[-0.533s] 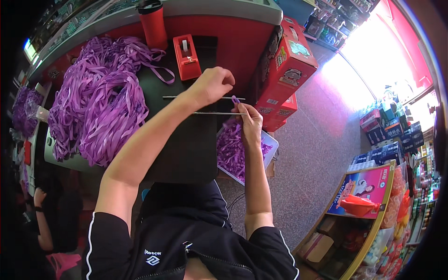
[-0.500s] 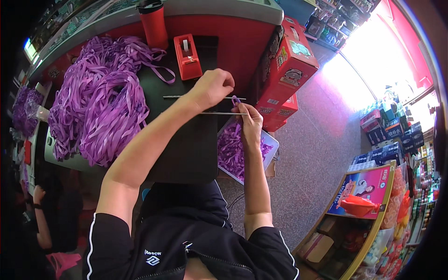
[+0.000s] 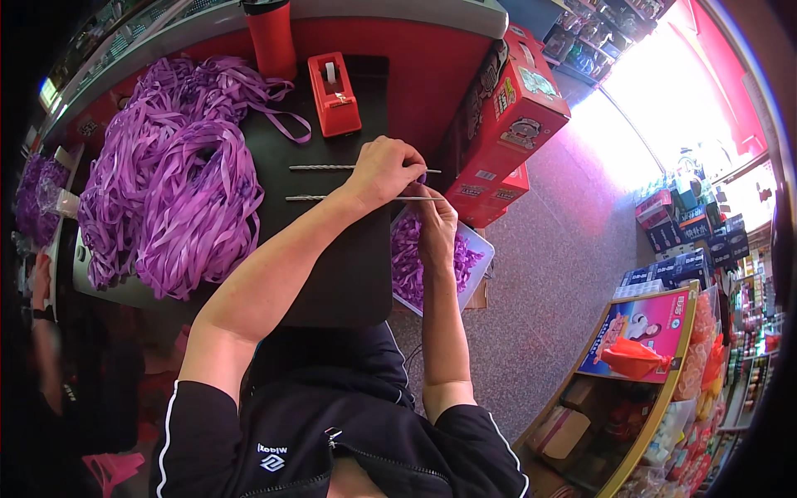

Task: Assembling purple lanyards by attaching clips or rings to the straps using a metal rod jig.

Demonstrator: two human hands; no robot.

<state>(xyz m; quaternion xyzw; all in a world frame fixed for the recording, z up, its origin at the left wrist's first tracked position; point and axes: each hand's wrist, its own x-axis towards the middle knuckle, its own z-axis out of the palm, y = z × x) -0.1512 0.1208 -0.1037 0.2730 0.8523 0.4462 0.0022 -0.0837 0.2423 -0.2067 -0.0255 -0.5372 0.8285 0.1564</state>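
My left hand (image 3: 383,168) is closed, its thumb and fingertips pinching at a small bit of purple ribbon (image 3: 422,178). Right below, my right hand (image 3: 437,217) meets it with fingers closed at the same ribbon; the fingers partly hide how each one grips. Two long metal rods with twisted flutes, like drill bits, jut past the right edge of the black tabletop (image 3: 349,282). The far rod (image 3: 320,168) runs under my left hand; the near rod (image 3: 309,198) passes under my left wrist and ends by my right fingers. A large heap of purple ribbon (image 3: 178,183) lies left.
A red tape dispenser (image 3: 335,100) and a red tumbler (image 3: 272,46) stand at the back. Right of the table are red cartons (image 3: 506,108) and, lower, a white bin (image 3: 483,270) of purple ribbon pieces (image 3: 408,270). Another person's arm (image 3: 48,357) shows at far left.
My left hand has come down and right, from above the ribbon to touching it beside my right hand. Its fingers have closed. The other person's arm at left has moved.
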